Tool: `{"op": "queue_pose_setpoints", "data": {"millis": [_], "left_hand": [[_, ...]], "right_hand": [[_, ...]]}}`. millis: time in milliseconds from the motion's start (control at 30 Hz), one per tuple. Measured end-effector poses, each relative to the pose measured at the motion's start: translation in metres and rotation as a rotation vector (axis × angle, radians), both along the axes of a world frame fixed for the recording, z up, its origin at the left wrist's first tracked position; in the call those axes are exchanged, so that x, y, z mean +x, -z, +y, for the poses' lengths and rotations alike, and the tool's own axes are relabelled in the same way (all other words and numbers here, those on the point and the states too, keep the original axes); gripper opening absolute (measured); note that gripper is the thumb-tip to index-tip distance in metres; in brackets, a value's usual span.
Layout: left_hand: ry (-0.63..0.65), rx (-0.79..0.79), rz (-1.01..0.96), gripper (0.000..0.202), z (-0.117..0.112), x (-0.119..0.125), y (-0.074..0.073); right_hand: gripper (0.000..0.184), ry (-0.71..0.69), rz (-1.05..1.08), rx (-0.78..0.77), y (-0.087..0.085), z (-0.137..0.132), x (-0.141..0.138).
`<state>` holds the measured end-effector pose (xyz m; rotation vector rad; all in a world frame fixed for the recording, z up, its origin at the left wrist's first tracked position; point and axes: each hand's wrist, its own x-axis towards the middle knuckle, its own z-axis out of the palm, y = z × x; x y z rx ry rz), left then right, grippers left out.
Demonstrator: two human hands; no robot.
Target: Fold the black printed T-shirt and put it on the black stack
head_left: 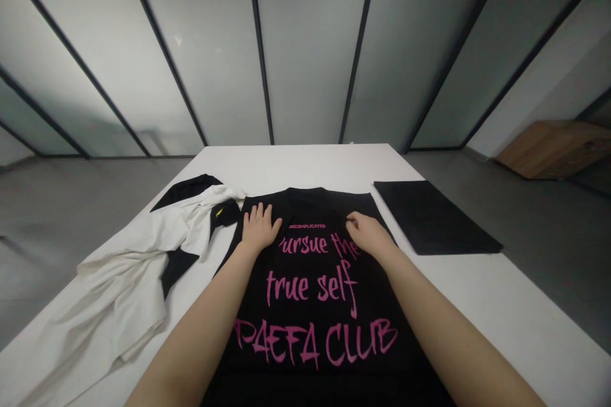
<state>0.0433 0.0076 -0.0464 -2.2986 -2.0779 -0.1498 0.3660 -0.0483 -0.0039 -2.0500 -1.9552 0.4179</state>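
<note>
A black T-shirt (310, 305) with pink lettering lies spread flat on the white table (501, 305) in front of me. My left hand (259, 227) rests flat on its upper left part, fingers stretched out and slightly apart. My right hand (367, 233) lies on the upper right part over the pink words, fingers curled down onto the cloth as if pinching it; what lies under the fingertips is hidden.
A crumpled white garment (124, 280) mixed with black cloth lies at the left of the table. A folded black garment (429, 216) lies flat at the right. Glass wall panels stand behind the table; a wooden box (548, 147) sits on the floor at far right.
</note>
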Motion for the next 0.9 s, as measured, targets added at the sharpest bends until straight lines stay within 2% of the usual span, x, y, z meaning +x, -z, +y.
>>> {"op": "queue_pose_setpoints", "data": {"millis": [100, 267, 400, 533, 633, 733, 900], "left_hand": [[0.003, -0.001, -0.005, 0.073, 0.000, 0.000, 0.000], [0.001, 0.000, -0.012, 0.074, 0.000, 0.000, -0.001], [-0.003, -0.006, -0.014, 0.073, -0.001, 0.000, -0.001], [-0.005, -0.007, -0.018, 0.073, -0.002, 0.000, -0.002], [-0.007, -0.008, -0.013, 0.073, -0.002, 0.000, -0.003], [-0.008, -0.021, -0.021, 0.073, -0.002, 0.000, -0.004], [-0.006, -0.025, -0.020, 0.074, -0.002, 0.001, -0.004]], "right_hand": [[0.039, -0.054, 0.054, -0.012, 0.007, 0.004, 0.005], [0.047, 0.056, -0.064, 0.232, 0.028, 0.015, 0.025], [0.063, 0.134, -0.217, 0.051, 0.045, 0.021, 0.034], [0.071, 0.164, -0.250, -0.058, 0.043, 0.032, 0.032], [0.072, 0.202, -0.282, -0.002, 0.036, 0.046, 0.032], [0.071, 0.152, -0.305, 0.100, 0.037, 0.059, 0.035], [0.074, 0.112, -0.305, 0.003, 0.047, 0.071, 0.038]]}}
